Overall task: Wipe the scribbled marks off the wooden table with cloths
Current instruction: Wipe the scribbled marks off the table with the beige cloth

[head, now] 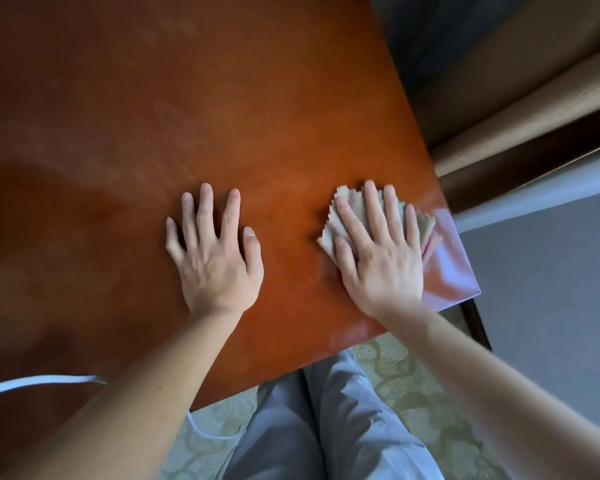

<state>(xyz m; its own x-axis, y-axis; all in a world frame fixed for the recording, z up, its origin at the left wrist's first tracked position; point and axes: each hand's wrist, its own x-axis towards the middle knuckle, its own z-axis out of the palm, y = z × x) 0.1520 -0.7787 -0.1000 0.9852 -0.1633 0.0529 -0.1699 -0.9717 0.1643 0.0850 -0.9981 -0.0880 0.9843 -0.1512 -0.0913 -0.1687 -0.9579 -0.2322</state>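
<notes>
The right hand (378,258) pressed flat on folded cloths (340,202) near the bench (187,98) edge, lower right; left hand (215,251) spread, empty. The cloths risked sliding off.

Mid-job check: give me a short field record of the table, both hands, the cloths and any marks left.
table: reddish wooden table, faint pale smears, no clear scribbles visible
left hand: left hand flat on bare wood, fingers spread, holds nothing
right hand: right hand flat, pressing down on the cloths
cloths: cloths, greenish with a pink layer showing, near the table's right edge
cable: white cable lies across the near left edge
marks left: cannot tell under the cloths
</notes>
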